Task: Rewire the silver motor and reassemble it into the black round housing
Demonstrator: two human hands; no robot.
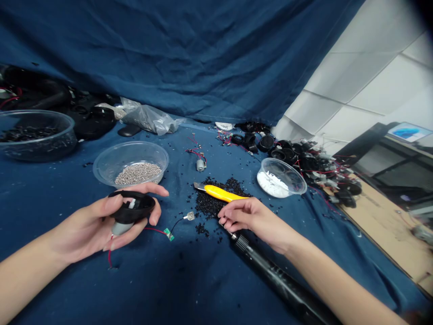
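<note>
Your left hand (89, 223) is closed around the black cup (142, 214): the thumb lies at its near-left rim, the index finger reaches loosely past the far side, and other fingers curl around the right side and under the grey motor (118, 229) below. The cup's mouth faces up, showing a white piece (131, 204) inside.

Your right hand (250, 219) has its fingers bunched close together at the driver's tip; you can't tell from here whether they pinch anything. The driver (270, 266) lies just below that hand, and the cutter (221, 194) runs in behind its knuckles.

The cup looks like stiff, smooth plastic, light in itself, with the motor probably making the underside heavier. A grip on the outer wall, with a finger supporting the motor, should keep it steady and leave the mouth open. The thin red wire (110, 258) hanging below looks easy to snag or tear, as does the lead to the board (169, 234), so neither makes a good handhold.

Farther out, black bits (209, 210) lie spread under the cutter; a bowl of metal bits (108, 158) stands behind the cup, a bowl of white bits (295, 175) beyond your right hand.
</note>
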